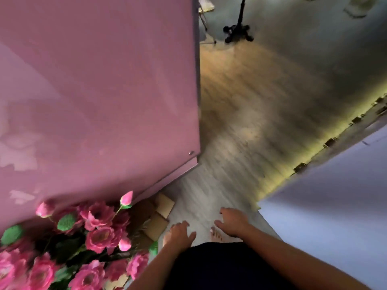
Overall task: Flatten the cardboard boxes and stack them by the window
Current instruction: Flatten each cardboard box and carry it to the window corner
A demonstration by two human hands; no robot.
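Both grips hold nothing: the left hand (180, 233) and the right hand (232, 221) hang with fingers spread loose over the grey floor (211, 197). Just left of the left hand, brown cardboard boxes (156, 216) lie by the pink wall (94, 91), partly hidden behind pink flowers (98, 227). They look only partly flat. No window shows, so the stacking seems still left to do.

Both arms reach down, left hand (179, 234) and right hand (232, 221) empty, fingers relaxed.
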